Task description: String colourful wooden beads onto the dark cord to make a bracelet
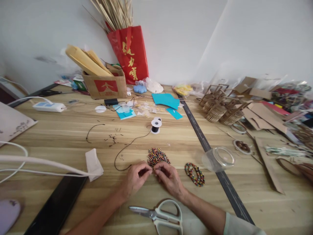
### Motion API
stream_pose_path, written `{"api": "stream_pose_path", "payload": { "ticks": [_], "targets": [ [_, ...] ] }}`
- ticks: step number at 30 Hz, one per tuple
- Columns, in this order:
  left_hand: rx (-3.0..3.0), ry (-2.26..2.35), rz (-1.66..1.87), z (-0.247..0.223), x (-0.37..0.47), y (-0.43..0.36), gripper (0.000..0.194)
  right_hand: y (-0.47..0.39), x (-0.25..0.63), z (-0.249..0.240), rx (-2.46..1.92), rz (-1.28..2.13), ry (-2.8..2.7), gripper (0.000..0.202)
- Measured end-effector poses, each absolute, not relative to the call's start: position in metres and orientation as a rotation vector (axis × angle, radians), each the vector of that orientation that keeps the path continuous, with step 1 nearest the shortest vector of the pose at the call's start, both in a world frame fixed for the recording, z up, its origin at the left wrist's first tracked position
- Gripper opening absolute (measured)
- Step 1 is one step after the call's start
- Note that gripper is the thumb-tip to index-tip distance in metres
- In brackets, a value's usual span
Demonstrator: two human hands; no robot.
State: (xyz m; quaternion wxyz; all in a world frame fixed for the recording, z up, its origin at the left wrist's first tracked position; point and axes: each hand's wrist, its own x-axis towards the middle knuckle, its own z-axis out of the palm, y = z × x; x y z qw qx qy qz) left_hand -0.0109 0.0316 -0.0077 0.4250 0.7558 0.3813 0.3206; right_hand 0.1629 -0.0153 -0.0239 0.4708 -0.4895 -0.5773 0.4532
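Note:
My left hand (137, 178) and my right hand (168, 177) meet fingertip to fingertip just in front of a pile of multicoloured beads (156, 156). A black cord (132, 142) runs from a white spool (156, 126) and curves round to my left hand, whose thumb and index finger pinch it. My right thumb and forefinger are pinched together too, on something too small to make out. Right of my hands lies a looped string of beads (195, 174). Large scissors (158, 213) with pale handles lie between my forearms.
A clear plastic jar (217, 159) lies at right, near a small dish (242, 147) of brown beads. White cables (41, 161) and a folded tissue (94, 164) are at left. Behind stand a cardboard box (107, 86), a red bag (134, 54) and small woven baskets (217, 109).

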Motion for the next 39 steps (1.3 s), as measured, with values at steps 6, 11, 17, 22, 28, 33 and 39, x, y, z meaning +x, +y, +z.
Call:
{"api": "stream_pose_path", "payload": {
  "ticks": [6,11,17,22,28,33,39],
  "targets": [
    [1.944,0.965,0.771,-0.0044,-0.0116,0.0291,0.018,-0.0154,0.1620,-0.0235,-1.195,1.142,-1.407,0.029],
    [1.953,0.963,0.748,-0.0050,-0.0112,0.0300,0.019,-0.0153,0.1617,-0.0235,-1.187,1.137,-1.415,0.030],
    [1.952,0.973,0.702,-0.0015,-0.0116,0.0300,0.018,-0.0153,0.1625,-0.0223,-1.191,1.105,-1.463,0.029],
    [1.977,0.979,0.716,-0.0029,-0.0120,0.0292,0.018,-0.0155,0.1625,-0.0216,-1.206,1.146,-1.457,0.031],
    [1.980,0.978,0.707,-0.0073,-0.0116,0.0303,0.017,-0.0153,0.1615,-0.0228,-1.215,1.204,-1.391,0.033],
    [1.990,0.998,0.703,-0.0049,-0.0114,0.0295,0.017,-0.0151,0.1616,-0.0236,-1.200,1.185,-1.403,0.030],
    [1.982,0.990,0.702,-0.0024,-0.0109,0.0305,0.015,-0.0145,0.1619,-0.0242,-1.185,1.129,-1.464,0.026]
  ]
}}
